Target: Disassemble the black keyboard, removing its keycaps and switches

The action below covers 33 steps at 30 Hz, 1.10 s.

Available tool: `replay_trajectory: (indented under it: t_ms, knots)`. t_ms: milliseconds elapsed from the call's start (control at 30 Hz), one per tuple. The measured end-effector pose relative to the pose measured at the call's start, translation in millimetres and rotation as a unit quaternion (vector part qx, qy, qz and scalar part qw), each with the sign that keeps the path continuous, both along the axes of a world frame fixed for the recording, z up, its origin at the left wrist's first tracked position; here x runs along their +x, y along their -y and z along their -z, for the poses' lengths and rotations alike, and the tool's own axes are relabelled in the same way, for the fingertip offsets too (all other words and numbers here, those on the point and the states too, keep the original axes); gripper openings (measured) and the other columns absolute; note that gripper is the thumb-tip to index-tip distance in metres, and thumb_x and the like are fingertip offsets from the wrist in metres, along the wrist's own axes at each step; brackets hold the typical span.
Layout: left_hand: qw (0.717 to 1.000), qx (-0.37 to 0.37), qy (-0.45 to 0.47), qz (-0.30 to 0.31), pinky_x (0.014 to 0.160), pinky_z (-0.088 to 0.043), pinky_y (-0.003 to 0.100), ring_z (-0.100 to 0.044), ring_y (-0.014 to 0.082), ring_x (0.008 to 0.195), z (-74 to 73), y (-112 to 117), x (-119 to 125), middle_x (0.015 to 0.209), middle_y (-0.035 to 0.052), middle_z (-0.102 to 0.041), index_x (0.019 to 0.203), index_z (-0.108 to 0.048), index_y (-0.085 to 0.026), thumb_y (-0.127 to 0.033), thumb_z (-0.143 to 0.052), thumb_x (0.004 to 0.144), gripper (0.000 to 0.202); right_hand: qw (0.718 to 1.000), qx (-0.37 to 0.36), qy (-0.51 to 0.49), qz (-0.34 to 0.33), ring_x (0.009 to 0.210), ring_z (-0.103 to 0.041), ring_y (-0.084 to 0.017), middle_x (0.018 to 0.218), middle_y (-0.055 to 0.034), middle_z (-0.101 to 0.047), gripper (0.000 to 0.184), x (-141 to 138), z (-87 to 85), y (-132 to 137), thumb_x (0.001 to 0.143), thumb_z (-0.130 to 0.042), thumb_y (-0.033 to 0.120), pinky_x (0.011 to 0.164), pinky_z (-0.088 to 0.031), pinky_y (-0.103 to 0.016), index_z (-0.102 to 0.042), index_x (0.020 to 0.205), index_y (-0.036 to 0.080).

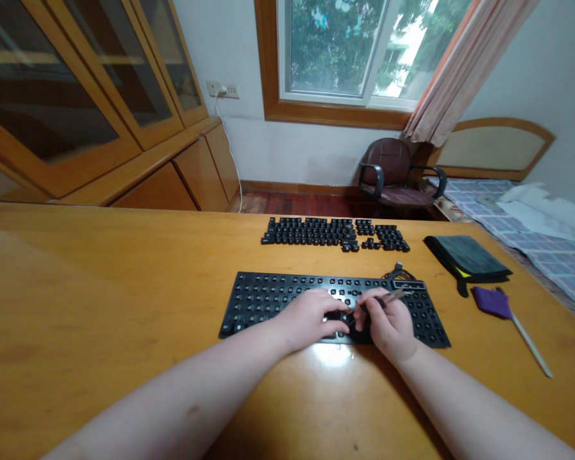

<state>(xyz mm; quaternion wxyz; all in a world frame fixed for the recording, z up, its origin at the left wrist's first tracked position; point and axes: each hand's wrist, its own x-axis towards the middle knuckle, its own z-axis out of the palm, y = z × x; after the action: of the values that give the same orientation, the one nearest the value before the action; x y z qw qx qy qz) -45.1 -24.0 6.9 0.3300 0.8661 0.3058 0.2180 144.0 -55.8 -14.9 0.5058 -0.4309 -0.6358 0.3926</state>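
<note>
A black keyboard base with its keycaps taken off lies on the wooden table in front of me. Behind it, the removed black keycaps are laid out in rows in keyboard order. My left hand rests on the middle of the base, its fingers curled and pinching a small dark piece I cannot name. My right hand sits just beside it, closed round a thin stick-like tool whose end points to the back right. The two hands nearly touch at the fingertips.
A dark folded pouch lies at the right of the table, with a purple-headed brush nearer me. An armchair stands under the window. Wooden cabinets line the left wall. A bed is at the right.
</note>
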Motion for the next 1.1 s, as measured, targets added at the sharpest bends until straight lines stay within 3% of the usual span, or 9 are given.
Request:
replay_trajectory:
  t_ms: [133, 233, 300, 400, 533, 667, 867, 967, 1100]
  knots:
    - [0.999, -0.021, 0.011, -0.038, 0.088, -0.044, 0.031, -0.061, 0.0189, 0.091, 0.3, -1, 0, 0.095, 0.0029, -0.070, 0.104, -0.066, -0.024, -0.034, -0.068, 0.074, 0.032, 0.994, 0.003, -0.092, 0.059, 0.042, -0.052, -0.011, 0.059, 0.0022, -0.054, 0.019, -2, -1.2, -5, 0.092, -0.040, 0.033, 0.042, -0.044, -0.024, -0.050, 0.083, 0.020]
    - [0.993, -0.063, 0.045, -0.090, 0.085, -0.045, 0.030, -0.061, 0.0180, 0.091, 0.0, 0, 0, 0.095, 0.0017, -0.069, 0.100, -0.067, -0.024, -0.029, -0.069, 0.073, 0.028, 0.980, 0.112, -0.078, 0.146, 0.059, -0.058, -0.014, 0.068, -0.0010, -0.056, 0.021, 1, -7.7, -10, 0.091, -0.042, 0.028, 0.058, -0.050, -0.030, -0.053, 0.076, 0.021]
    - [0.980, -0.113, 0.089, -0.139, 0.082, -0.046, 0.029, -0.061, 0.0167, 0.088, 0.4, 0, 0, 0.093, 0.0007, -0.067, 0.096, -0.064, -0.022, -0.028, -0.071, 0.069, 0.029, 0.969, 0.180, -0.013, 0.168, 0.075, -0.060, -0.018, 0.077, -0.0040, -0.058, 0.018, 4, -12.5, -11, 0.090, -0.043, 0.025, 0.074, -0.050, -0.038, -0.058, 0.082, 0.022]
    - [0.958, -0.158, 0.137, -0.195, 0.075, -0.046, 0.027, -0.059, 0.0152, 0.079, 1.5, 0, 0, 0.081, -0.0016, -0.063, 0.082, -0.058, -0.019, -0.029, -0.076, 0.062, 0.029, 0.962, 0.215, 0.121, 0.116, 0.087, -0.059, -0.021, 0.090, -0.0071, -0.060, 0.023, 9, -17.7, -10, 0.090, -0.043, 0.021, 0.080, -0.048, -0.040, -0.059, 0.105, 0.025]
    - [0.953, -0.171, 0.160, -0.193, 0.070, -0.043, 0.026, -0.054, 0.0132, 0.072, 2.0, -3, -1, 0.073, -0.0041, -0.056, 0.073, -0.052, -0.018, -0.031, -0.078, 0.056, 0.034, 0.943, 0.212, 0.258, -0.019, 0.096, -0.059, -0.021, 0.105, -0.0085, -0.060, 0.030, 10, -21.7, -10, 0.089, -0.047, 0.026, 0.082, -0.051, -0.037, -0.057, 0.117, 0.028]
    - [0.958, -0.176, 0.149, -0.171, 0.065, -0.040, 0.024, -0.050, 0.0122, 0.068, 1.3, -3, -1, 0.068, -0.0051, -0.054, 0.068, -0.050, -0.018, -0.033, -0.077, 0.057, 0.033, 0.928, 0.206, 0.296, -0.089, 0.093, -0.061, -0.019, 0.104, -0.0083, -0.062, 0.035, 6, -23.1, -15, 0.088, -0.049, 0.027, 0.080, -0.052, -0.034, -0.054, 0.123, 0.028]
    - [0.958, -0.171, 0.161, -0.163, 0.068, -0.042, 0.025, -0.053, 0.0129, 0.070, 0.5, 0, -1, 0.070, -0.0043, -0.057, 0.069, -0.050, -0.018, -0.029, -0.075, 0.060, 0.029, 0.929, 0.192, 0.300, -0.097, 0.092, -0.061, -0.018, 0.100, -0.0079, -0.063, 0.026, 2, -30.4, -12, 0.086, -0.052, 0.020, 0.080, -0.053, -0.033, -0.060, 0.110, 0.024]
    - [0.948, -0.177, 0.193, -0.179, 0.072, -0.045, 0.027, -0.056, 0.0138, 0.074, 0.2, 0, 1, 0.079, -0.0020, -0.060, 0.083, -0.055, -0.019, -0.026, -0.077, 0.059, 0.034, 0.927, 0.209, 0.308, -0.049, 0.091, -0.061, -0.019, 0.099, -0.0079, -0.064, 0.023, 5, -42.8, -23, 0.084, -0.055, 0.020, 0.080, -0.052, -0.033, -0.061, 0.106, 0.023]
    - [0.940, -0.185, 0.217, -0.188, 0.075, -0.046, 0.029, -0.058, 0.0131, 0.075, 0.9, -1, 2, 0.095, 0.0018, -0.063, 0.092, -0.056, -0.019, -0.021, -0.074, 0.063, 0.034, 0.913, 0.221, 0.334, 0.079, 0.095, -0.060, -0.021, 0.100, -0.0084, -0.063, 0.018, 9, -55.7, -71, 0.085, -0.054, 0.023, 0.081, -0.051, -0.035, -0.064, 0.099, 0.022]
